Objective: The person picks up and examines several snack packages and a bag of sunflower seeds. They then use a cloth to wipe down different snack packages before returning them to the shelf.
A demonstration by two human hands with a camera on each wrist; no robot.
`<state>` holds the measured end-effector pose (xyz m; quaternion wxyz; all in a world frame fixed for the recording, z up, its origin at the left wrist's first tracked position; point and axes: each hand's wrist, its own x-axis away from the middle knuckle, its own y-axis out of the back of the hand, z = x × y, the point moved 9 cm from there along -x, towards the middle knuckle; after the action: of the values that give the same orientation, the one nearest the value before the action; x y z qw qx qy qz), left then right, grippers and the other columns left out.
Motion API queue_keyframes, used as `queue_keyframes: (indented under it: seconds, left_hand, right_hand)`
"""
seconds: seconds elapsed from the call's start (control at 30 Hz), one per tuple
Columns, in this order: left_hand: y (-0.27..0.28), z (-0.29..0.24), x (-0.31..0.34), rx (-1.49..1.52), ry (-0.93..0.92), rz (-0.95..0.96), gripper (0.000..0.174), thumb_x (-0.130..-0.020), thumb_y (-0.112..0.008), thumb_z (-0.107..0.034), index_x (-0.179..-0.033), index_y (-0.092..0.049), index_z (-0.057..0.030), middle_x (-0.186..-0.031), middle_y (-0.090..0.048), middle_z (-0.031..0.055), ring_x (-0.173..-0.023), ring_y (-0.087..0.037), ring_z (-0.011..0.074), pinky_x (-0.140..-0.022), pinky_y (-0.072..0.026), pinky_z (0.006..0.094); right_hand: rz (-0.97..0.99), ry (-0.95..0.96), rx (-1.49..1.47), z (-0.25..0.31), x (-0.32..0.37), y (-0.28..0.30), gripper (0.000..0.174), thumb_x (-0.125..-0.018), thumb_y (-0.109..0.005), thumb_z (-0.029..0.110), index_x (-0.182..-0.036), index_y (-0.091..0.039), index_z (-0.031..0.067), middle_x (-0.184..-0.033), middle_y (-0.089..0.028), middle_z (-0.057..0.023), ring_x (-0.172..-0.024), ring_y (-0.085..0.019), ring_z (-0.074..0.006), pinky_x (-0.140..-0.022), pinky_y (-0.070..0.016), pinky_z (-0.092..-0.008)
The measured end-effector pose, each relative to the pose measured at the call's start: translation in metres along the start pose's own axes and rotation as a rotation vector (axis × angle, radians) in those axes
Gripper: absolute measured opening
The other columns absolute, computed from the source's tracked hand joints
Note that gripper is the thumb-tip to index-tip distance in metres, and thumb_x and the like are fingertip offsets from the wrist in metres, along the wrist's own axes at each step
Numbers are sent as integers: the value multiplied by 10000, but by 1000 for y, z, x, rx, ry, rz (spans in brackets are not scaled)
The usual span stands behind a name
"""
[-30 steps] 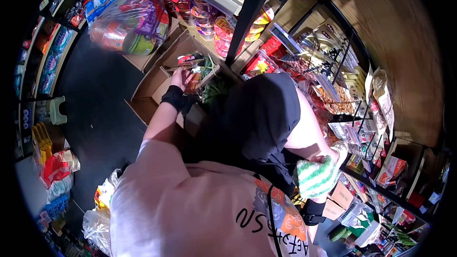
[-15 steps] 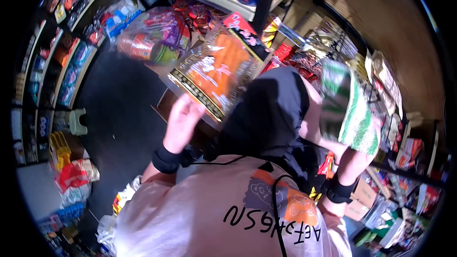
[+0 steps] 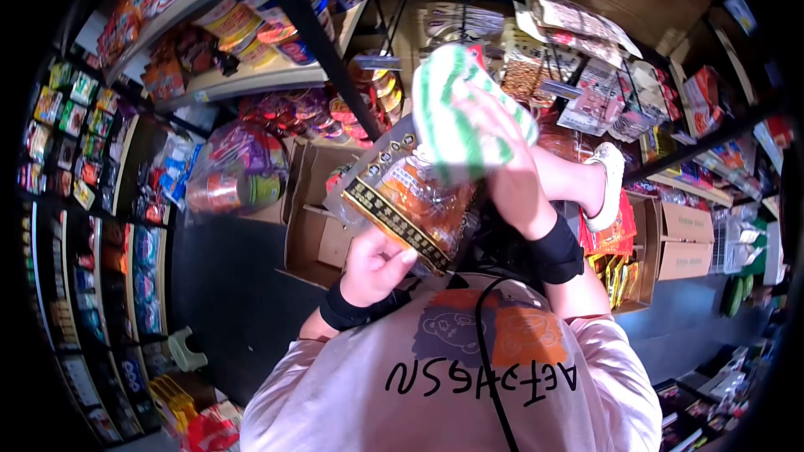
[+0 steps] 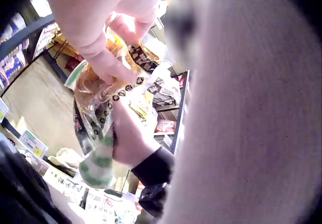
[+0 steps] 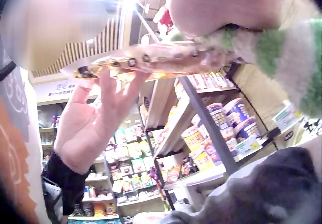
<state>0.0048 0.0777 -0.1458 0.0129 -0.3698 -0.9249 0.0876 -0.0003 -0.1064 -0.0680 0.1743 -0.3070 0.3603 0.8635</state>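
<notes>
A clear food packet (image 3: 410, 201) with orange contents and a dark patterned edge lies across the lap in the head view. My left hand (image 3: 374, 266) pinches its lower edge, thumb on top. My right hand (image 3: 507, 167) holds a green-and-white striped cloth (image 3: 440, 109) against the packet's upper right part. In the left wrist view, left fingers curl round the crinkled packet (image 4: 95, 93), with the cloth (image 4: 98, 166) beyond it. From the right wrist, the packet (image 5: 166, 58) appears edge-on, the left hand (image 5: 93, 121) beneath it and the cloth (image 5: 282, 53) at the right.
An open cardboard box (image 3: 306, 238) stands left of the lap, near a bulging plastic bag of goods (image 3: 239, 169). Shelves with tubs (image 3: 239, 29) rise at upper left. Hanging packets (image 3: 599, 92) line the rack ahead. Another box with red and yellow packets (image 3: 618, 272) is at right.
The left hand lifted the packet out of the box and brought it over the lap. The right hand brought the cloth from the right side onto the packet. The head view has turned.
</notes>
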Motion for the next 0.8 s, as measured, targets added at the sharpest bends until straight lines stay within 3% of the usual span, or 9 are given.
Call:
queue_keyframes:
  seconds: [0.03, 0.17, 0.27, 0.3, 0.33, 0.47, 0.57, 0.7, 0.8]
  left_hand:
    - [-13, -20, -2, 79, -258, 42, 306, -868, -550, -103, -1123, -520, 62, -1051, -612, 108, -946, -582, 155, -863, -434, 278]
    - [-24, -36, -1, 205, -286, 23, 438, -856, -582, -197, -1174, -483, 87, -1107, -604, 135, -1003, -583, 201, -894, -442, 328]
    - [-29, -48, -5, 158, -383, -35, 501, -851, -596, -208, -1232, -445, 81, -1116, -603, 132, -1023, -580, 212, -906, -442, 340]
    - [-34, -47, -8, 168, -364, -16, 461, -853, -592, -159, -1234, -459, 65, -1115, -603, 122, -1040, -571, 210, -918, -434, 343]
    - [-38, -44, -11, 134, -346, -15, 379, -842, -596, -104, -1185, -522, 39, -1105, -613, 110, -1045, -567, 203, -922, -426, 342]
    - [-53, -31, -21, -481, -280, 104, 172, -826, -634, -97, -973, -657, -10, -1034, -642, 106, -997, -590, 239, -906, -427, 347]
    - [-62, -28, -24, -626, -366, 254, 275, -848, -632, -126, -1104, -596, -31, -1072, -615, 120, -1002, -584, 230, -903, -429, 346]
    - [-19, -9, -31, 94, -291, 180, 542, -875, -620, -135, -1330, -343, -33, -1133, -552, 123, -991, -570, 216, -915, -427, 340]
    - [-16, -14, -28, 184, -247, 154, 617, -886, -610, -138, -1376, -267, 15, -1255, -487, 113, -1079, -534, 218, -948, -406, 355]
  right_hand:
    - [-76, -85, -122, -15, 5, 12, 398, -916, -424, 161, -1279, -476, 6, -1353, -443, -153, -1265, -395, -307, -1063, -290, -378]
    - [-354, -578, -704, -113, 64, 24, 473, -992, -346, 308, -1342, -361, -9, -1304, -475, -118, -1194, -449, -190, -1040, -317, -321]
    - [-151, -782, -1707, -102, 92, -16, 468, -984, -335, 421, -1250, -446, 52, -1109, -602, -58, -952, -594, -180, -889, -451, -345]
    - [-192, -963, -1723, -73, 83, -20, 517, -984, -274, 458, -1234, -465, 49, -1091, -618, -73, -996, -585, -199, -912, -429, -352]
    - [-209, -809, -1811, -62, 82, -22, 565, -985, -215, 477, -1236, -471, 40, -1158, -593, -78, -1073, -549, -220, -963, -388, -364]
    - [12, -632, -1543, 4, 68, -11, 536, -910, -489, 368, -1301, -408, 10, -1266, -520, -94, -1184, -477, -219, -1020, -346, -368]
    - [-115, -686, -1403, 0, 65, 2, 524, -818, -613, 194, -1268, -433, -5, -1219, -539, -101, -1113, -531, -208, -981, -392, -348]
    - [-127, -649, -1248, -8, 66, 16, 527, -805, -621, 191, -1256, -445, -18, -1192, -554, -96, -1091, -538, -200, -973, -388, -336]
    - [42, -744, -1177, -12, 76, 5, 525, -794, -607, 153, -1258, -442, -29, -1190, -557, -97, -1081, -541, -192, -972, -382, -328]
